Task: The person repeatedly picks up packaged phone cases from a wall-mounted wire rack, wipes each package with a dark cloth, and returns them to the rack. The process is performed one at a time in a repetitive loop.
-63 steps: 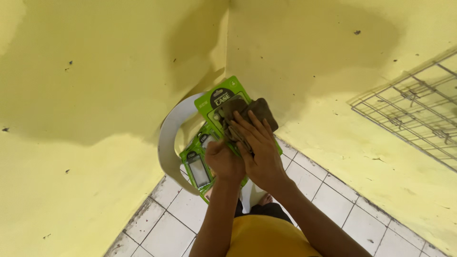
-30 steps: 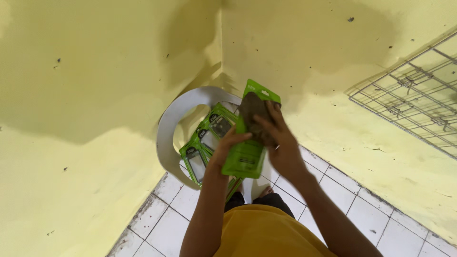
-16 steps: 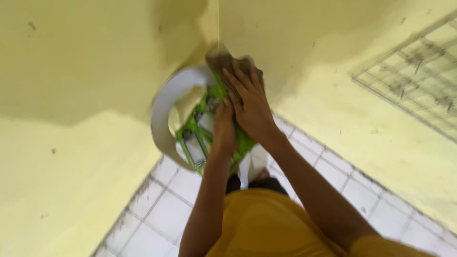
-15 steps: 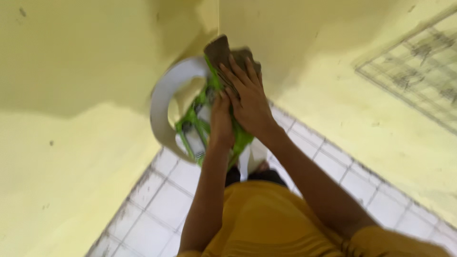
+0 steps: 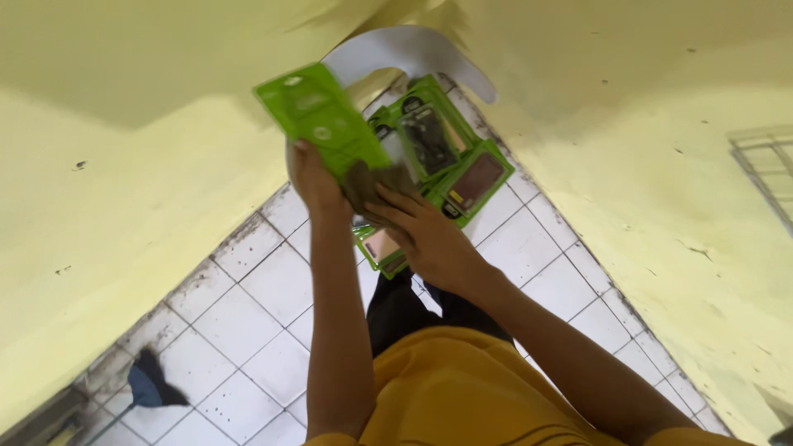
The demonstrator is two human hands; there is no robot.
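Far left: a yellow wall is running down to a white tiled floor, where a dark blue object is lying near the wall's base; its kind cannot be told.

Left of centre: the left hand is gripping a green flat package by its lower end, fingers closed around it, and is holding the package up and tilted, its top corner pointing toward the upper left. A dark brownish item is sitting at the lower end of that package, between the two hands; what it is cannot be told.

Centre: the right hand is resting with fingers extended and fairly close together, fingertips touching the dark item and the package's lower edge. Whether it is actually gripping cannot be told.

Behind the hands: more green packages are lying stacked and overlapping on a white plastic chair, partly under the right hand. The chair is standing in the corner.

Right: the second yellow wall is carrying a wire grid at the frame's edge.
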